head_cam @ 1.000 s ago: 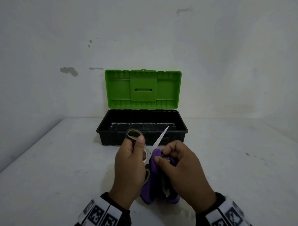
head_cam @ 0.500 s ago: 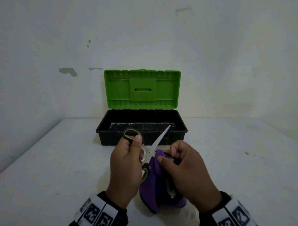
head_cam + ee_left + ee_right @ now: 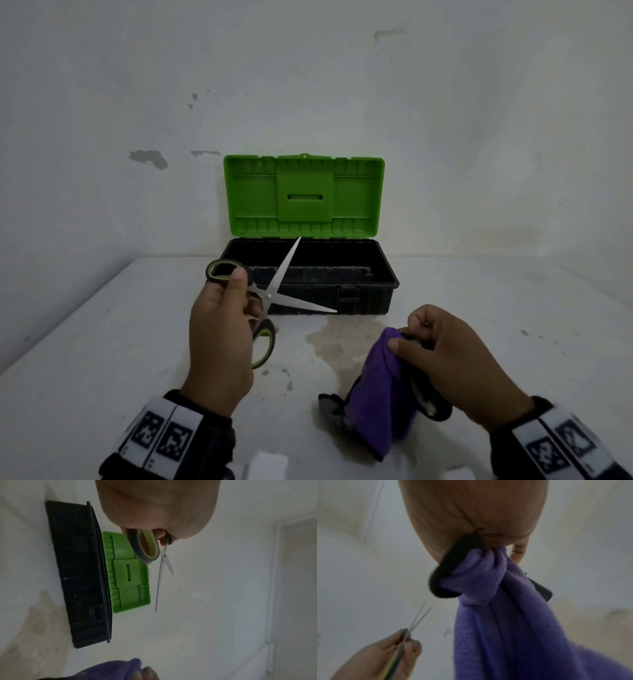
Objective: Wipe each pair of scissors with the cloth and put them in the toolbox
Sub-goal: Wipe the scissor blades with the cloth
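Note:
My left hand (image 3: pixel 226 318) grips the grey and green handles of a pair of scissors (image 3: pixel 274 291) (image 3: pixel 161 566), held above the table just in front of the toolbox. The blades are spread apart, one pointing up toward the box, one to the right. My right hand (image 3: pixel 442 356) holds a bunched purple cloth (image 3: pixel 376 387) (image 3: pixel 496 608) with a black edge, low over the table to the right of the scissors and apart from them. The toolbox (image 3: pixel 359 301) is black with its green lid (image 3: pixel 303 195) standing open at the back.
The white table (image 3: pixel 102 342) meets white walls behind and at the left. A damp stain (image 3: pixel 339 339) lies on the table in front of the toolbox. The scissors hand also shows at the bottom left of the right wrist view.
The hands have separated: my right hand pulled the cloth off the blade and moved right and down. My left hand lifted the scissors toward the toolbox, and the blades now stand apart.

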A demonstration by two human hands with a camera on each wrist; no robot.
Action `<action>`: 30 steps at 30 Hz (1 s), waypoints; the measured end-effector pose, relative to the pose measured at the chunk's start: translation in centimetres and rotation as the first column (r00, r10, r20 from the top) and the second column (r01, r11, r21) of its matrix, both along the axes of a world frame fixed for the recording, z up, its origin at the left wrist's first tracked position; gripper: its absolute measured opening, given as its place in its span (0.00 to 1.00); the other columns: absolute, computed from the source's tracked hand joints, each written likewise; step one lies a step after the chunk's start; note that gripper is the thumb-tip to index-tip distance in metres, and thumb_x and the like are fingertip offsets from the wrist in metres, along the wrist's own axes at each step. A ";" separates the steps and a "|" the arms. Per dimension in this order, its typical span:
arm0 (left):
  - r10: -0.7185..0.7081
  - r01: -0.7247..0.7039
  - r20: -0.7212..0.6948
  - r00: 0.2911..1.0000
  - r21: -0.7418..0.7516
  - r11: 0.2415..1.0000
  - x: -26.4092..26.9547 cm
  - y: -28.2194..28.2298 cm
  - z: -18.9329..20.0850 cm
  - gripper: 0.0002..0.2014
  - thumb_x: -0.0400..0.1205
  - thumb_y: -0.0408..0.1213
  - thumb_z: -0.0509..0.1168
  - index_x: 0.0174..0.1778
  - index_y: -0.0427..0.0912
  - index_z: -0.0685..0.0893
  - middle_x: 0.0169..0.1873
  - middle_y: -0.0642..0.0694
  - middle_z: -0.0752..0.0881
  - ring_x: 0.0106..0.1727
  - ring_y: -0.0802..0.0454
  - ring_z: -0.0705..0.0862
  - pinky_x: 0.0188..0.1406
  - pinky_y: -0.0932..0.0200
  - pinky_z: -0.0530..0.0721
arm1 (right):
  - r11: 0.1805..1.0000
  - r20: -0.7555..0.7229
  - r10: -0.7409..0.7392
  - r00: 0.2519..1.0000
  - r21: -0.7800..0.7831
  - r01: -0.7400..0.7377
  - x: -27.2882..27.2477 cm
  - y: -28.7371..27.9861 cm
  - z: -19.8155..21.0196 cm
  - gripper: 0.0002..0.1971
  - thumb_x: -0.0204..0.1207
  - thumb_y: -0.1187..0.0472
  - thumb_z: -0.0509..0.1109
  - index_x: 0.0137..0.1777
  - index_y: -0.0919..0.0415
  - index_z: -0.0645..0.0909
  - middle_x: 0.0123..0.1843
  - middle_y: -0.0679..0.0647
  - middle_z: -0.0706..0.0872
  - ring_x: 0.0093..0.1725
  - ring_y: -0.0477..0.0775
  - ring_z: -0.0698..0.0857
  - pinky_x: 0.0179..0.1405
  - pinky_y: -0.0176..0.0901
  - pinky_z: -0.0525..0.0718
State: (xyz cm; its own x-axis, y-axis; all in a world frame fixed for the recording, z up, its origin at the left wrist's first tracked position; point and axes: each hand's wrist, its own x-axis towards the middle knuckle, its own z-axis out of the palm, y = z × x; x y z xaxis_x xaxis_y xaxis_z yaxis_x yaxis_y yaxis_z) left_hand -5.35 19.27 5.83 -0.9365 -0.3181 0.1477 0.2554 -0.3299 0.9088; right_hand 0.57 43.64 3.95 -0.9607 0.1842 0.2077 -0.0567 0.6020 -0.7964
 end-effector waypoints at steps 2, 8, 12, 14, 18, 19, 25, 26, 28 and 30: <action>0.005 -0.006 0.018 1.000 0.051 0.999 -0.2 -0.1 0.2 0.11 0.87 0.42 0.61 0.41 0.42 0.81 0.20 0.55 0.74 0.25 0.57 0.74 0.40 0.41 0.83 | 0.991 0.065 0.054 0.996 0.115 -0.062 -0.9 0.5 -0.1 0.12 0.74 0.56 0.79 0.47 0.50 0.76 0.39 0.45 0.91 0.38 0.36 0.87 0.39 0.28 0.81; -0.042 0.031 0.050 0.998 0.202 0.979 -0.7 0.7 -0.1 0.08 0.86 0.42 0.63 0.47 0.42 0.82 0.26 0.49 0.71 0.28 0.55 0.72 0.45 0.45 0.80 | 0.838 0.306 0.226 0.925 0.424 -0.345 -2.9 -0.1 -0.5 0.17 0.81 0.51 0.71 0.66 0.50 0.73 0.57 0.43 0.88 0.49 0.37 0.84 0.49 0.26 0.78; -0.049 0.028 0.078 0.996 0.254 0.967 -0.9 1.5 -0.1 0.07 0.85 0.42 0.65 0.44 0.44 0.80 0.26 0.49 0.70 0.28 0.55 0.72 0.44 0.44 0.80 | 0.803 0.210 0.191 0.959 0.529 -0.275 -2.7 -1.5 -0.2 0.25 0.81 0.45 0.69 0.75 0.45 0.67 0.67 0.40 0.79 0.64 0.42 0.79 0.67 0.37 0.77; -0.043 0.018 0.088 0.995 0.262 0.965 -1.2 1.9 -0.1 0.08 0.84 0.42 0.65 0.40 0.45 0.79 0.25 0.50 0.70 0.28 0.54 0.70 0.43 0.43 0.78 | 0.834 0.126 0.247 0.961 0.478 -0.276 -2.1 -2.7 0.4 0.18 0.80 0.43 0.69 0.68 0.41 0.73 0.63 0.35 0.80 0.60 0.37 0.79 0.65 0.36 0.77; -0.022 -0.004 0.098 0.995 0.250 0.968 -1.5 3.1 -0.2 0.11 0.84 0.43 0.65 0.35 0.47 0.81 0.25 0.52 0.73 0.30 0.54 0.72 0.44 0.42 0.77 | 0.951 0.083 0.305 0.949 0.020 -0.308 -1.3 -6.0 1.4 0.11 0.80 0.42 0.68 0.47 0.47 0.84 0.45 0.45 0.89 0.45 0.40 0.86 0.46 0.33 0.81; -0.018 -0.006 0.097 0.995 0.240 0.971 -1.4 3.4 -0.2 0.11 0.84 0.42 0.65 0.36 0.46 0.81 0.26 0.52 0.73 0.31 0.54 0.73 0.43 0.43 0.78 | 0.945 0.105 0.319 0.942 -0.107 -0.308 -1.2 -6.8 1.6 0.13 0.81 0.43 0.67 0.46 0.50 0.85 0.44 0.48 0.90 0.44 0.43 0.88 0.45 0.37 0.82; -0.040 0.035 0.035 0.999 0.142 0.989 -0.8 3.5 -0.6 0.02 0.84 0.33 0.63 0.46 0.40 0.79 0.28 0.48 0.75 0.26 0.55 0.79 0.28 0.59 0.81 | 0.892 0.038 0.330 0.943 -0.338 -0.299 -1.4 -9.4 1.5 0.09 0.83 0.53 0.69 0.46 0.56 0.87 0.32 0.50 0.88 0.28 0.42 0.81 0.32 0.34 0.77; -0.044 0.041 0.023 0.999 0.120 0.992 -0.7 3.2 -0.6 0.02 0.84 0.32 0.63 0.46 0.39 0.79 0.28 0.47 0.76 0.26 0.54 0.81 0.27 0.60 0.82 | 0.877 0.027 0.333 0.942 -0.377 -0.299 -1.5 -9.5 1.4 0.09 0.83 0.55 0.70 0.45 0.58 0.87 0.30 0.49 0.87 0.26 0.43 0.80 0.30 0.34 0.76; -0.070 0.070 0.009 0.997 0.071 0.995 -0.4 2.3 -0.7 0.03 0.83 0.32 0.63 0.46 0.36 0.80 0.29 0.44 0.79 0.28 0.51 0.84 0.28 0.58 0.84 | 0.835 0.015 0.343 0.939 -0.464 -0.298 -1.4 -9.3 1.2 0.08 0.83 0.60 0.70 0.45 0.61 0.87 0.30 0.50 0.87 0.26 0.45 0.79 0.27 0.36 0.77; -0.119 0.118 0.014 0.993 0.013 0.993 -0.3 1.3 -0.6 0.04 0.83 0.31 0.63 0.46 0.35 0.82 0.31 0.41 0.82 0.30 0.47 0.87 0.33 0.52 0.85 | 0.806 -0.003 0.340 0.940 -0.515 -0.293 -1.3 -8.8 1.2 0.07 0.82 0.63 0.70 0.45 0.64 0.87 0.34 0.54 0.88 0.26 0.48 0.80 0.25 0.37 0.77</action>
